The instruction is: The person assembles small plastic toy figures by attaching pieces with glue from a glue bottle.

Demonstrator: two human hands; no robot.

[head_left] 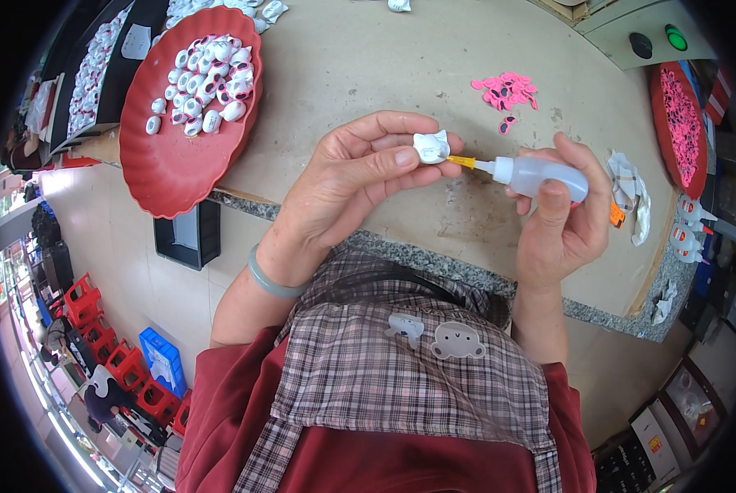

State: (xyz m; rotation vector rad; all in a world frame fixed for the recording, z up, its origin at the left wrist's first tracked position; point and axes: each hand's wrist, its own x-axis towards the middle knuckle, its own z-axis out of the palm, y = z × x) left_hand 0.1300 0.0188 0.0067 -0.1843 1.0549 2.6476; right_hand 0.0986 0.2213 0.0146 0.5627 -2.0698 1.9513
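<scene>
Between the thumb and fingers of my left hand (360, 164) is a small white cat-head figurine (431, 147), held over the table. My right hand (561, 218) grips a soft plastic glue bottle (545, 179) with a white cap and a yellow nozzle tip (463, 162). The bottle lies almost level, and its tip meets or nearly meets the figurine's right side. Whether any glue is flowing cannot be made out. Beyond the bottle lies a loose pile of small pink pieces (508, 89), with a pink-and-black piece (506, 126) just nearer to me.
A red scalloped tray (158, 168) full of small white figurines stands at the left, overhanging the table edge. Another red tray (680, 123) with pink pieces is at the far right. Crumpled white paper (631, 193) and several glue bottles (687, 240) lie at the right edge.
</scene>
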